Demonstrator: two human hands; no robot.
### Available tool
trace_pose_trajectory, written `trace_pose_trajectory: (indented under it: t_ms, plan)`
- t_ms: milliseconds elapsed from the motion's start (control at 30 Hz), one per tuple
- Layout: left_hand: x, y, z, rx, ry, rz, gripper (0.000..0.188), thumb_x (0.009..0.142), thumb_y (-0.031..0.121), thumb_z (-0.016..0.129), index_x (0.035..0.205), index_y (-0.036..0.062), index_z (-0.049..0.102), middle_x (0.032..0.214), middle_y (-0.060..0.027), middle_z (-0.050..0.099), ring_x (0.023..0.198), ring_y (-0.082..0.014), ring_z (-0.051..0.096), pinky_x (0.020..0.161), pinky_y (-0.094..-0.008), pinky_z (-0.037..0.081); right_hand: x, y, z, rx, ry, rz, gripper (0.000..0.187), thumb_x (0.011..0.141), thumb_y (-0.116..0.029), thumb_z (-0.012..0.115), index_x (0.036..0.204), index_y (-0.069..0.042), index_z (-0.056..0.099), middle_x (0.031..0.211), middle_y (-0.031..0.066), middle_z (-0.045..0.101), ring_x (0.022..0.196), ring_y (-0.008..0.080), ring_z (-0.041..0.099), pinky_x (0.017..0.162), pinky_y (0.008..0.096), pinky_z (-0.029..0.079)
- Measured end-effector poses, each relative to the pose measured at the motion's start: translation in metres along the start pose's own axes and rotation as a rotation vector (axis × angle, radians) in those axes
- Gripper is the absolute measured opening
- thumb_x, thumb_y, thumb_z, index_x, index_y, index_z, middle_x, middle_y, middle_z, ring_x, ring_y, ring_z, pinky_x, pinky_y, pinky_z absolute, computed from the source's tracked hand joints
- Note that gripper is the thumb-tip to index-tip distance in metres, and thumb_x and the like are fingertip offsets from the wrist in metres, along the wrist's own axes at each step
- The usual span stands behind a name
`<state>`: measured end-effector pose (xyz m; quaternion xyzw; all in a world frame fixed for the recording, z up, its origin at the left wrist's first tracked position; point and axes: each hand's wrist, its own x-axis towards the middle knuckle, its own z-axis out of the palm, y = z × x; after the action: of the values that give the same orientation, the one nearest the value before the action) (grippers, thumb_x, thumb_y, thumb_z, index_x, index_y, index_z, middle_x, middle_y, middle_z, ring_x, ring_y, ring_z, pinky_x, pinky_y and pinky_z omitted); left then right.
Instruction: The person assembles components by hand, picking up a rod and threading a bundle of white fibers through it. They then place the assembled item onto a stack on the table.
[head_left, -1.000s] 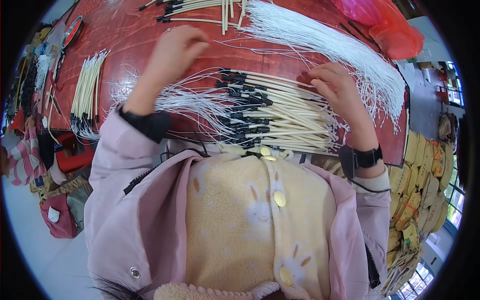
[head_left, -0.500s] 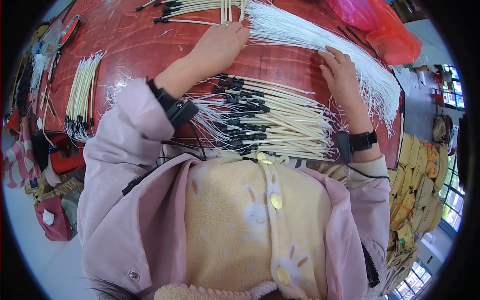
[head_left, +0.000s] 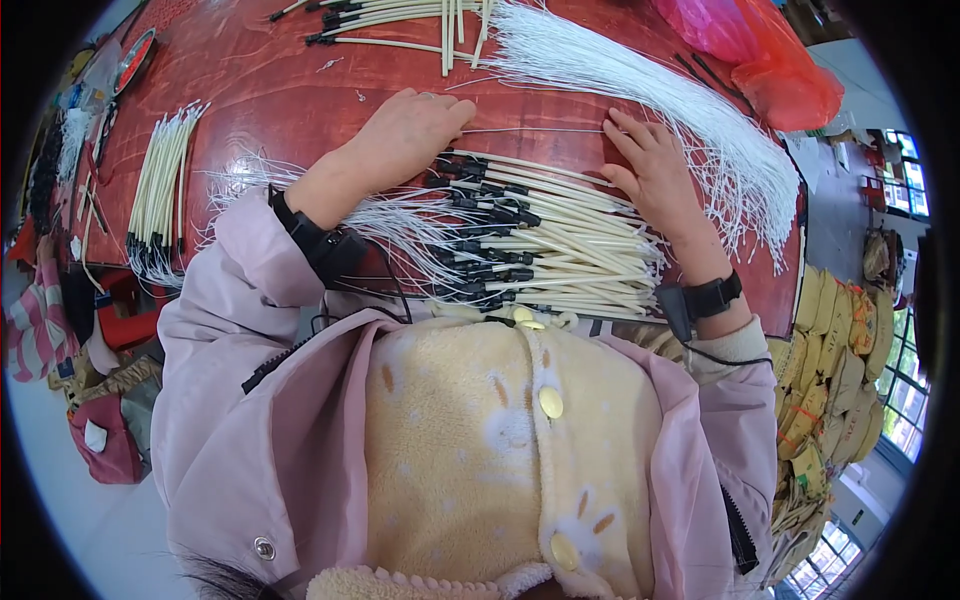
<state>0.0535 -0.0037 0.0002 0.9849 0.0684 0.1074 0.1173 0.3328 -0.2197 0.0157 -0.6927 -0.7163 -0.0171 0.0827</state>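
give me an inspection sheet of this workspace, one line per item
Surface: red tabletop, glossy, with things spread across it.
Job's things: a single white cord stretches between the hands; cream rods with black ends are piled nearest the body; a long bundle of white cords lies beyond.
Clutter: red and pink plastic bag at far right.
Hands: left hand and right hand at the cord's visible ends; grip unclear.
Cables: thin black cable by the left wristband; another at the right.
Surroundings: stacked tan sacks, right.
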Motion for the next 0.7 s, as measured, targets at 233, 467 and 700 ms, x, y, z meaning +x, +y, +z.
trace_pose_trajectory:
  t_ms: [233,467,700]
  plan:
    - [-0.013,-0.013,-0.013,-0.468,0.207,-0.441,0.017,0.090,0.015,0.064,0.083,0.0002,0.065,0.078,-0.0165,0.067,0.074,-0.0368,0.064,0.064,-0.0433,0.048,-0.005,-0.006,-0.008,0.009,-0.042,-0.038,0.067,0.094,-0.048,0.055,0.135,0.004,0.055,0.146,0.0131,0.051,0.125,0.0355,0.047,0.108,0.0447,0.035]
    - [-0.026,-0.029,-0.010,-0.372,-0.007,-0.695,0.026,0.085,0.029,0.071,0.086,0.0029,0.071,0.077,-0.0167,0.070,0.077,-0.0369,0.068,0.072,-0.0439,0.054,-0.003,-0.010,-0.008,0.033,-0.061,-0.024,0.070,0.092,-0.050,0.056,0.134,0.005,0.056,0.145,0.0143,0.052,0.124,0.0353,0.048,0.107,0.0446,0.036]
    - [0.012,-0.055,-0.023,0.149,0.293,-0.439,0.019,0.085,0.023,0.071,0.095,0.0075,0.066,0.098,-0.0135,0.067,0.094,-0.0343,0.065,0.077,-0.0447,0.052,0.004,-0.016,-0.012,0.091,-0.026,-0.043,0.069,0.088,-0.048,0.064,0.131,0.006,0.058,0.143,0.0135,0.053,0.121,0.0348,0.050,0.105,0.0449,0.039]
